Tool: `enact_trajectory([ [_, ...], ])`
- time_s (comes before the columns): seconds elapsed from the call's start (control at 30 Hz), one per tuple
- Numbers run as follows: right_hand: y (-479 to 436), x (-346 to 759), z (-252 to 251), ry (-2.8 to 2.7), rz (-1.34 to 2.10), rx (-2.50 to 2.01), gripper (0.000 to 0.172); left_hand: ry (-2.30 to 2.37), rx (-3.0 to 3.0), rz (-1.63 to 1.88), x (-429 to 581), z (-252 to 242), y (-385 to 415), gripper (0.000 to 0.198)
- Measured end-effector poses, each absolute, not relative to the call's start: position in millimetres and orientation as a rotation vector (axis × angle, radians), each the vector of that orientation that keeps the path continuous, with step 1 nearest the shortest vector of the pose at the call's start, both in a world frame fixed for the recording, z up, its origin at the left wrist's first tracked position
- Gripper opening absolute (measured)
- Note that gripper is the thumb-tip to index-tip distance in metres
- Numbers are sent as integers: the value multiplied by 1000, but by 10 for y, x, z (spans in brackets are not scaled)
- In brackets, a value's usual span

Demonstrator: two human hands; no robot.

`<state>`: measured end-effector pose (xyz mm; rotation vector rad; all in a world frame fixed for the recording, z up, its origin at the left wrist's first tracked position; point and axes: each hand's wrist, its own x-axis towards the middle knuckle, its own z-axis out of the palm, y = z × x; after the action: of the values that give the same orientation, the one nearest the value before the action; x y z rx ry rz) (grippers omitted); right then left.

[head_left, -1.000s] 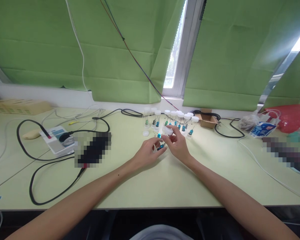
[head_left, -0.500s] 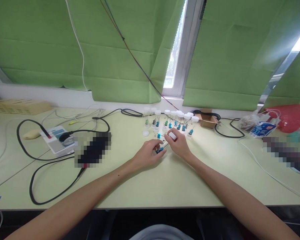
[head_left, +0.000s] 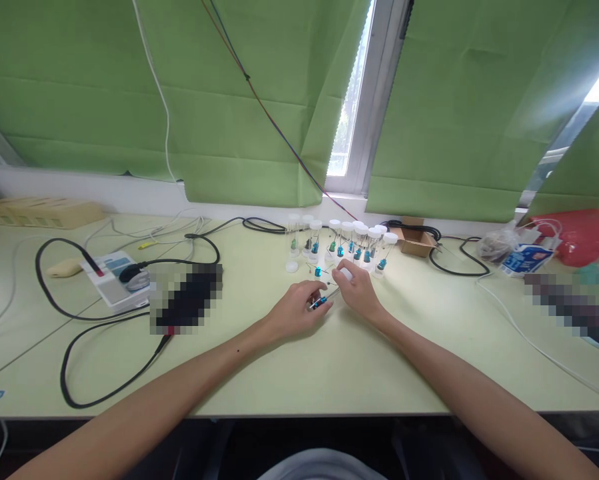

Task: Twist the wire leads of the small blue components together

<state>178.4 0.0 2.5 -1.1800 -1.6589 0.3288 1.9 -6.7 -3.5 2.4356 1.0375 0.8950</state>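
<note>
My left hand (head_left: pixel 296 308) rests on the table with its fingers curled round a small dark-blue part (head_left: pixel 320 302) that has a thin metal piece on it. Close on its right, my right hand (head_left: pixel 356 288) pinches a white-ended tool (head_left: pixel 346 273) whose thin shaft slants down toward that part; the fingers cover most of the tool. A bright blue piece (head_left: pixel 318 272) with thin wires lies just beyond both hands. Several clear tubes (head_left: pixel 315 235) with white caps stand behind it, holding small blue or green pieces. One loose white cap (head_left: pixel 292 267) lies at their left.
A white power strip (head_left: pixel 114 280) with black cables sits at left, beside a pixelated dark object (head_left: pixel 189 300). Behind the tubes' right end is an open cardboard box (head_left: pixel 415 240). Farther right lie a blue-and-white packet (head_left: pixel 526 259), a red bag (head_left: pixel 579 233) and a white cable (head_left: pixel 519 330).
My right hand has shifted very slightly to the right and turned a little, covering more of the white-ended tool. My left hand stays in place on the blue part.
</note>
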Motion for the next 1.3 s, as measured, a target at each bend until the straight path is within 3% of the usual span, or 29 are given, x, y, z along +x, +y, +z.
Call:
enact_trajectory([
  [0.83,-116,1733,74,-1583,270,-1050,20,1040,2587,995,-13,31,-53,31],
  [0.97,-105,1729,50,-1561,466,-905,36,1085,2576,1034,-30,39,-26,29],
  [1.07,-79,1730,30,-1542,552,-867,44,1121,2562,1149,-63,79,11,26],
  [1.3,-83,1699,15,-1587,567,-918,32,1324,2244,1666,-242,304,167,24],
])
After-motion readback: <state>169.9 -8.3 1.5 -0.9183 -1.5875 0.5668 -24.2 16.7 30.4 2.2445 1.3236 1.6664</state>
